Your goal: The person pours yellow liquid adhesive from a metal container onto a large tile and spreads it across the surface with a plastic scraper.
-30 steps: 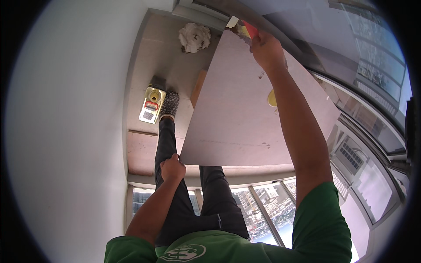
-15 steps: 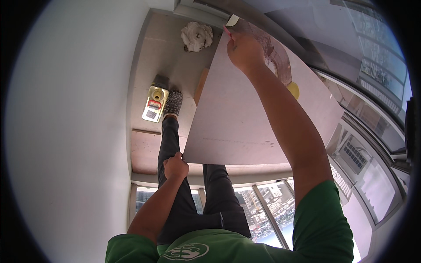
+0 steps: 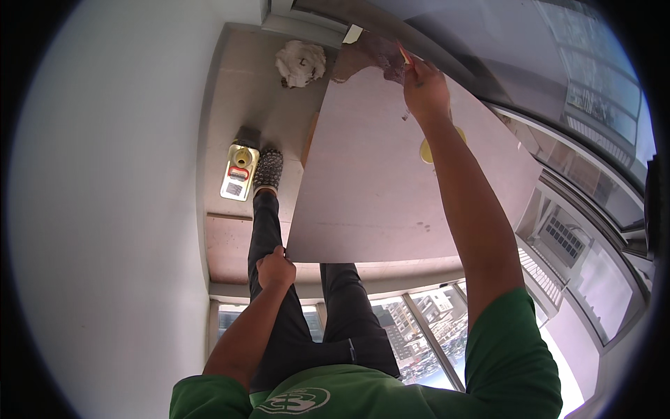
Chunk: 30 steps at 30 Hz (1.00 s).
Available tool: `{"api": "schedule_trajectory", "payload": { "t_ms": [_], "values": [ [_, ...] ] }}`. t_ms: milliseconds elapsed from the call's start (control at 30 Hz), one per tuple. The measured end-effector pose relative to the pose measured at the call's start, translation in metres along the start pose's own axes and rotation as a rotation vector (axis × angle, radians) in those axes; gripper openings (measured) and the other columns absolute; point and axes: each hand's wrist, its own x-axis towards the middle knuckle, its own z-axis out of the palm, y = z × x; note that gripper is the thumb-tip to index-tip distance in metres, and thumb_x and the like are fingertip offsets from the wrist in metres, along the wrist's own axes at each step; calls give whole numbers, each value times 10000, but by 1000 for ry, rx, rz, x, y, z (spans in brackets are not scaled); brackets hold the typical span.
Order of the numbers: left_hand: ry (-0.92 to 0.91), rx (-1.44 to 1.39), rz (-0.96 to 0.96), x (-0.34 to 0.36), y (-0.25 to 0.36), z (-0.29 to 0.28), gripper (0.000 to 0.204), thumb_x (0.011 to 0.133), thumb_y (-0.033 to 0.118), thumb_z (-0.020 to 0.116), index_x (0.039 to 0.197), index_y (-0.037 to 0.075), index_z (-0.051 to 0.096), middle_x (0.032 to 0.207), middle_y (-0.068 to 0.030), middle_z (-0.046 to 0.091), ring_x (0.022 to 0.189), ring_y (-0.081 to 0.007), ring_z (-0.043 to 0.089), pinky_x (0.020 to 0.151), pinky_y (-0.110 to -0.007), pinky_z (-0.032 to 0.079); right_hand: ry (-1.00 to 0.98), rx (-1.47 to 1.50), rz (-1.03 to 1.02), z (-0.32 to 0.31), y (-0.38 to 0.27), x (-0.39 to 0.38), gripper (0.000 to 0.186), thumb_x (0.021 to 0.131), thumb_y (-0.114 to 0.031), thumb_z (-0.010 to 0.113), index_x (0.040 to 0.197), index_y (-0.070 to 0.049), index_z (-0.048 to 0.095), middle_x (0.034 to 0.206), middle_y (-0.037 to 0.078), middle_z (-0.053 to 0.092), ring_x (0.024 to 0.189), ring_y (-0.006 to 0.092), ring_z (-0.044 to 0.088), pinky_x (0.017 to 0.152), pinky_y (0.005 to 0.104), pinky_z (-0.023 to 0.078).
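Illumination is daylight, moderate overall, strongest in the lower right of the frame, where the windows are bright and a strip beside the green sleeve burns out to white. The pale board at centre is evenly lit, with a dull sheen on the brown patch near its top. Hard glare shows on the metal can at left. The floor at upper left is dimmer; the dark trousers retain little detail. Glass at upper right carries hazy reflections. Fisheye curvature bends outer edges; black vignetting closes the corners. Fine detail is soft.
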Motion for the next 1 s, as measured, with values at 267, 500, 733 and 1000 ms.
{"api": "schedule_trajectory", "payload": {
  "t_ms": [267,500,733,1000],
  "values": [
    [-20,-13,24,-3,-2,-1,245,920,209,569,1142,128,634,1044,-170,710,1085,-386,632,992,-468,463,-318,-80,-182,1,-34,-87,197,916,-191,599,1077,-99,665,1038,82,663,1010,312,623,855,439,521],
    [-13,17,-7,-4,6,-1,279,921,223,559,1176,139,634,1069,-159,718,1106,-392,627,993,-470,463,-205,267,549,-42,51,-101,253,898,-221,551,878,-3,678,797,201,686,748,377,659,705,435,519],
    [-24,68,12,1,6,1,306,917,202,544,1196,113,630,1015,-147,734,1029,-337,678,994,-457,449,11,600,1038,-75,142,-122,310,859,-154,566,1002,88,695,844,142,690,693,214,668,597,337,575],
    [-25,96,18,5,6,3,250,906,189,551,1118,83,627,968,-163,733,995,-343,686,987,-454,444,-46,597,1026,-62,163,-110,318,854,-141,571,1028,107,666,886,165,695,731,225,700,589,334,593]
  ]
}}
